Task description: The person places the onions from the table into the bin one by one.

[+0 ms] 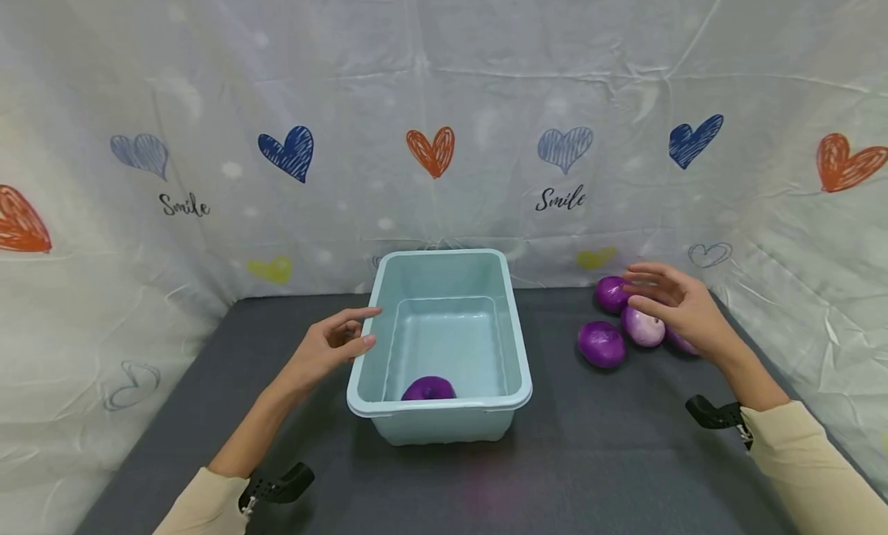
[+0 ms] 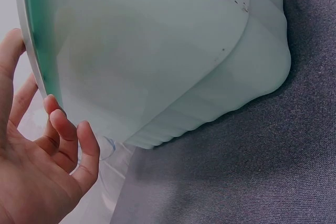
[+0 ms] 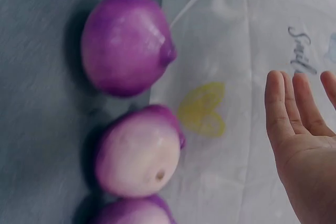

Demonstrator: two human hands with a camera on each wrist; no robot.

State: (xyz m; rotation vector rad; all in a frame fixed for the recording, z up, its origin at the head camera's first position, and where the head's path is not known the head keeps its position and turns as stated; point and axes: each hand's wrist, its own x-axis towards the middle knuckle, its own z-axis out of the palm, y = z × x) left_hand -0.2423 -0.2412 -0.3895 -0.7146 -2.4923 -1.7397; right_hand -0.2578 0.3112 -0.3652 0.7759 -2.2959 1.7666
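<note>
A pale blue-green plastic tub [image 1: 444, 342] stands in the middle of the table. My left hand [image 1: 340, 338] holds its left rim lightly with thumb and index finger; the other fingers curl loosely below the rim in the left wrist view. One purple onion [image 1: 430, 388] lies inside, partly hidden by the near wall. To the right sits a group of several purple onions [image 1: 602, 344], one of them largely white on the side that shows [image 3: 137, 156]. Above and beside this group hovers my right hand [image 1: 676, 304], its fingers relaxed and apart, with nothing held.
A dark grey cloth [image 1: 555, 458] covers the table. Behind it and along the sides hangs a white curtain [image 1: 486, 188] printed with hearts, close to the tub's far end. A black strap [image 1: 280, 485] circles each wrist.
</note>
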